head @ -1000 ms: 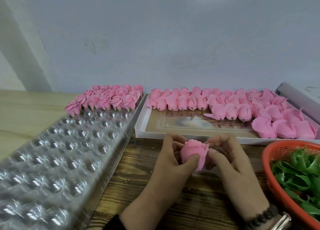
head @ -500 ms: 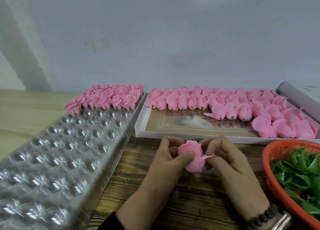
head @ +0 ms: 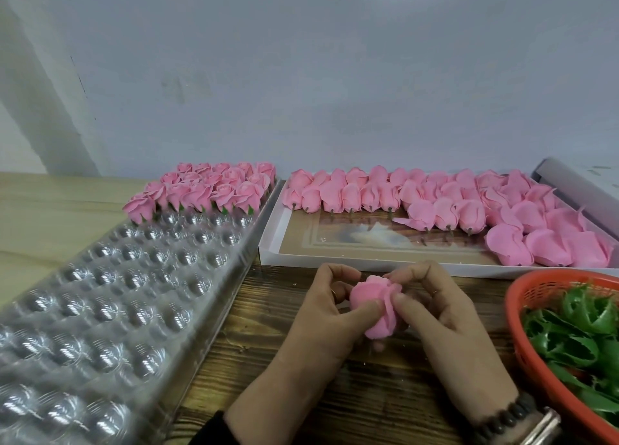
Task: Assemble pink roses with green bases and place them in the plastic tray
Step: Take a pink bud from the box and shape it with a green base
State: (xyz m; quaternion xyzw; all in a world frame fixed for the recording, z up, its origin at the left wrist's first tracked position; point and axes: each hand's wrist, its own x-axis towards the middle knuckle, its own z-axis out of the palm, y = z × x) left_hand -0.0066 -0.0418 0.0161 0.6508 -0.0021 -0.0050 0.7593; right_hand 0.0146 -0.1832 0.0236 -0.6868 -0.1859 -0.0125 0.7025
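Basically, over the last 1 s the pink rose got rotated between both hands: it went from head-up with the petals closed to tilted over, with 1 outer petal peeled out to the right and its edge standing proud. The left hand clasped the rose with thumb across the front. The right hand pinched the loose petal edge between thumb and fingers. The rose sat held just above the wooden counter, in front of the white box.

Read: petal shaping was underway, and the rose's underside was hidden, so I couldn't tell if a green base was on yet. Likely not.

Supplies hadn't moved:
- unassembled rose heads lay in rows at the back and right of the white box
- green bases were piled in the orange basket, just beside the right wrist
- plastic tray on the left had finished roses only in the far rows; the nearer pockets were open

Next step probably needed a base from the basket, then a seat in the nearest free pocket.
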